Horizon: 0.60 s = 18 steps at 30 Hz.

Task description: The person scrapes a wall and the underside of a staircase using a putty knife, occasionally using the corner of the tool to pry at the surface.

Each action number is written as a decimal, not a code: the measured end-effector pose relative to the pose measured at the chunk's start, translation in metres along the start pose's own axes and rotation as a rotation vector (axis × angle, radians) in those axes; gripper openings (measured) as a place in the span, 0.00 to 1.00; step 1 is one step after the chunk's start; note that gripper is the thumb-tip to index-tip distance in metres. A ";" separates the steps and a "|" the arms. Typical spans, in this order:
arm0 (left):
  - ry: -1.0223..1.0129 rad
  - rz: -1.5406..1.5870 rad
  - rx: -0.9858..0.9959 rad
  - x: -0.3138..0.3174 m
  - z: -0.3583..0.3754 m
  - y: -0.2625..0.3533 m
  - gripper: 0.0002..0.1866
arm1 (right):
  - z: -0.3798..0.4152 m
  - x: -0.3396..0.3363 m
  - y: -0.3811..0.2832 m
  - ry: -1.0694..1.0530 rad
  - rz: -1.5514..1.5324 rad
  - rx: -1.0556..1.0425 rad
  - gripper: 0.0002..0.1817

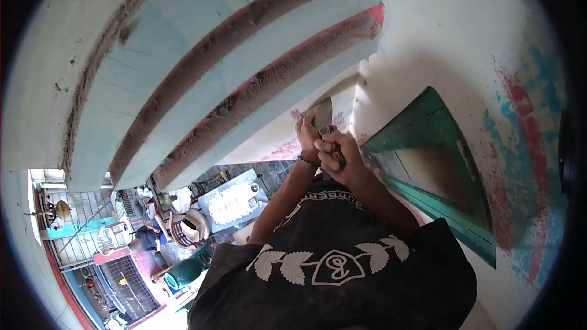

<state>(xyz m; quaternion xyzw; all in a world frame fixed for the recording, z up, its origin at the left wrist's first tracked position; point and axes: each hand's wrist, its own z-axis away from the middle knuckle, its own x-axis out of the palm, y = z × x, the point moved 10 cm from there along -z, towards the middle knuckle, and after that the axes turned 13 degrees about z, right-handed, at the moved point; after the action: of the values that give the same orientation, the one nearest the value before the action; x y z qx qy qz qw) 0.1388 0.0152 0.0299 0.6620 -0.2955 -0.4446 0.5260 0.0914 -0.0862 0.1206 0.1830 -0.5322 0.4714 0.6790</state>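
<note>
My left hand (306, 136) and my right hand (337, 156) are raised together in front of me, both closed on a scraper. Its dark handle is mostly hidden inside my fingers. Its flat metal blade (322, 113) sticks up past them and lies against the white wall (428, 30), near the corner under the pale blue ribbed overhang (232, 55). A dark bracelet (304, 160) is on my left wrist. My black printed T-shirt (330, 269) fills the bottom of the view.
A green window frame (437, 165) runs along the wall right of my hands. Red and blue paint patches (520, 146) mark the wall farther right. Far below at left are a seated person (147, 237), chairs, a green bin (183, 272) and metal railings (79, 232).
</note>
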 end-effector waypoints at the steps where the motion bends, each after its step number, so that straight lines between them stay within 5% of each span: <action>1: -0.014 0.144 -0.097 0.001 -0.003 0.008 0.16 | 0.001 0.001 -0.002 -0.007 -0.042 0.039 0.07; 3: -0.093 0.283 -0.205 -0.002 -0.005 0.053 0.18 | 0.003 0.011 -0.008 -0.011 -0.032 0.019 0.08; 5: -0.106 0.240 -0.218 0.009 -0.013 -0.008 0.18 | -0.003 0.002 -0.004 0.042 -0.023 0.003 0.07; 7: -0.162 -0.168 -0.070 0.018 -0.015 -0.021 0.19 | -0.027 -0.031 0.002 0.142 0.003 -0.021 0.06; 10: -0.061 -0.198 0.182 0.012 -0.006 -0.004 0.19 | -0.024 -0.034 0.006 0.092 -0.012 0.020 0.05; 12: -0.067 0.061 -0.054 0.009 -0.008 -0.024 0.18 | -0.011 -0.017 -0.001 0.047 0.015 -0.009 0.04; 14: -0.071 -0.167 0.021 0.004 -0.007 0.003 0.17 | -0.012 -0.009 -0.002 0.054 0.054 -0.063 0.05; 16: -0.135 -0.008 -0.137 0.017 -0.018 -0.064 0.18 | -0.022 -0.024 0.004 0.103 0.053 -0.030 0.04; 18: -0.125 -0.178 -0.168 0.016 -0.011 -0.067 0.19 | -0.022 -0.034 0.014 0.097 0.010 0.022 0.04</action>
<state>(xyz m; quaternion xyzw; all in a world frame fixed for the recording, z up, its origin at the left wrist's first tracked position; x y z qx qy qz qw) 0.1503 0.0249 -0.0387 0.6102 -0.2298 -0.5531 0.5186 0.0922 -0.0775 0.0788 0.1647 -0.4944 0.4890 0.6995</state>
